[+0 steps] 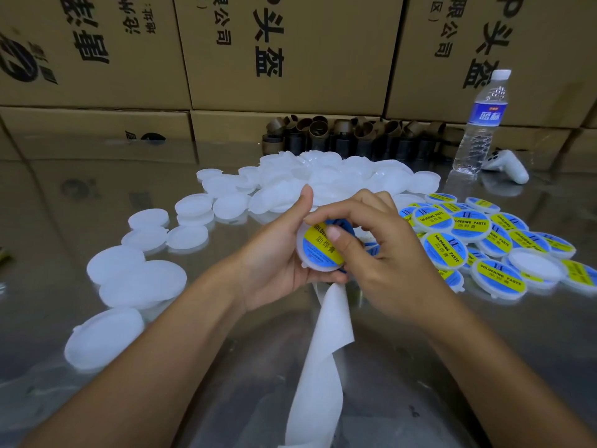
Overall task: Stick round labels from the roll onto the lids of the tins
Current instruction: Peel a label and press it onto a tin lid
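Spent backing strip (323,367) is hanging nearest the lens, trailing down from between the hands. Above it, the left hand (277,257) is gripping a white lid (318,267) by its rim; the right hand (387,253) is pinching it too, thumb flat on the label (318,250). Rubbing from centre outward should be expelling bubbles. The lid is facing the camera; the label's yellow band is running upper left to lower right. Plain lids (145,279) are lying left, labelled lids (468,227) right.

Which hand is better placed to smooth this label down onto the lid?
The right hand: its thumb and forefinger are on the label, while the left hand grips the lid and is probably needed to steady it.
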{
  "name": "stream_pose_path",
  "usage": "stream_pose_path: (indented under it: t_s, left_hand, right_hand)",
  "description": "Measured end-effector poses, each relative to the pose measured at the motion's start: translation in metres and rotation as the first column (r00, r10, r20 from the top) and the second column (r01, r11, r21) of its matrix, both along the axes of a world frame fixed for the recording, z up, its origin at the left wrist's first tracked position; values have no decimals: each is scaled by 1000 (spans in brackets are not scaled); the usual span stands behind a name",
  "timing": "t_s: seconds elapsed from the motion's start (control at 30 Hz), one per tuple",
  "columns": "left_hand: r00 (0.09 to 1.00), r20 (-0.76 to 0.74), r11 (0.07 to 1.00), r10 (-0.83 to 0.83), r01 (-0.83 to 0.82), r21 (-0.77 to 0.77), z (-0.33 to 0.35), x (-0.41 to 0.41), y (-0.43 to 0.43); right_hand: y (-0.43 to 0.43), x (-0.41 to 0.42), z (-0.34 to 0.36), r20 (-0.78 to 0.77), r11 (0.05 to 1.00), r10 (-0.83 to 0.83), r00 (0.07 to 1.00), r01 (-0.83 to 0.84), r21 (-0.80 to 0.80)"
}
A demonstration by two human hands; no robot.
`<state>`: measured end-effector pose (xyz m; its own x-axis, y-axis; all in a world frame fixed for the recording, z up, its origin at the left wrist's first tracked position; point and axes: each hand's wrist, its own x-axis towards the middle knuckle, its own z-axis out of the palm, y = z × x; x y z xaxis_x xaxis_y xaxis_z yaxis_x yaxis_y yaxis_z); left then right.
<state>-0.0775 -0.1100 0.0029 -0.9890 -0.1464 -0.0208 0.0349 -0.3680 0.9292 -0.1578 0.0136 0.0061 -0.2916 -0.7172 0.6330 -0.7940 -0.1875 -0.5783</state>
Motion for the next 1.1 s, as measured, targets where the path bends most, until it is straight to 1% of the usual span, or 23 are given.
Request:
stream_pose_path:
  t_s: [0.27, 0.4, 0.53, 0.67, 0.73, 0.87, 1.1]
  left_hand:
    - [1000, 16, 1000, 0, 0, 24, 1, 0, 1]
    - [999, 9, 998, -48, 47, 39, 2, 2, 1]
    - [998, -26, 998, -62, 61, -33, 3, 4, 2]
    - [992, -84, 988, -92, 80, -135, 2, 8, 2]
    - [989, -86, 987, -117, 105, -125, 1, 9, 1]
    - [993, -71, 992, -94, 87, -94, 2, 8, 1]
    - [997, -45, 989, -69, 62, -133, 5, 9, 5]
  right_hand:
    - [0, 0, -1, -3, 999, -33, 999, 33, -5]
    - [0, 0, -1, -10, 997, -61, 998, 60, -38]
    - [-1, -1, -2, -5, 995, -80, 997, 80, -64]
    - [0, -4, -2, 48, 995, -78, 996, 81, -64]
    - [1, -6, -1, 66, 994, -90, 994, 94, -57]
    - [0, -6, -1, 77, 990, -119, 990, 124, -65]
    - [-1, -6, -2, 96, 982, -151, 984, 160, -95]
